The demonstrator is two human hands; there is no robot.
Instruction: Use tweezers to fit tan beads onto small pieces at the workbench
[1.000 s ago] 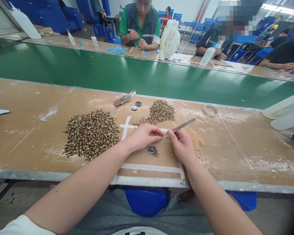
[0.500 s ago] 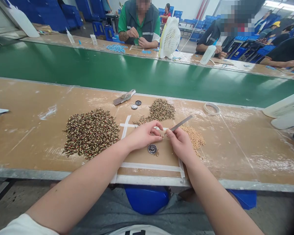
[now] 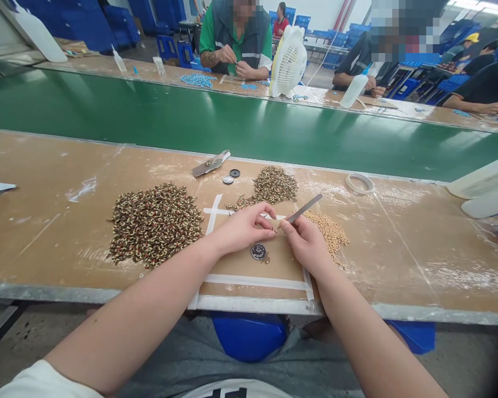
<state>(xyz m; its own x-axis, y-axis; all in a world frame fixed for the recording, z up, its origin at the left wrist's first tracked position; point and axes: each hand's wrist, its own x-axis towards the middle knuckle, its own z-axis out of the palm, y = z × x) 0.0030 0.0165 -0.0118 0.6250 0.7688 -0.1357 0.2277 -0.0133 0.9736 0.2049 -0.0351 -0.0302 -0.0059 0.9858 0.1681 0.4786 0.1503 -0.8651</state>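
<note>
My right hand point(image 3: 309, 243) is closed around metal tweezers point(image 3: 306, 207), whose flat end sticks out up and to the right. Their tip points down toward the fingertips of my left hand point(image 3: 249, 226). Thumb and forefinger of that left hand pinch a tiny piece point(image 3: 275, 231), too small to make out clearly. Just below lies a round black-and-silver disc point(image 3: 258, 251) with a few tiny bits beside it. A heap of small tan beads point(image 3: 327, 229) spreads next to my right hand. Beyond my left hand is a pile of small dark-and-gold pieces point(image 3: 275, 184).
A larger heap of dark, cream and red pieces point(image 3: 155, 224) lies left. Behind are a folded scrap point(image 3: 211, 163), two small round lids point(image 3: 228, 179) and a tape ring point(image 3: 359, 183). A green belt point(image 3: 191, 119) separates co-workers opposite. White bottles point(image 3: 485, 185) stand right.
Both hands stay almost in the same place; the tweezers' free end has dipped very slightly to the left. The view has shifted a little.
</note>
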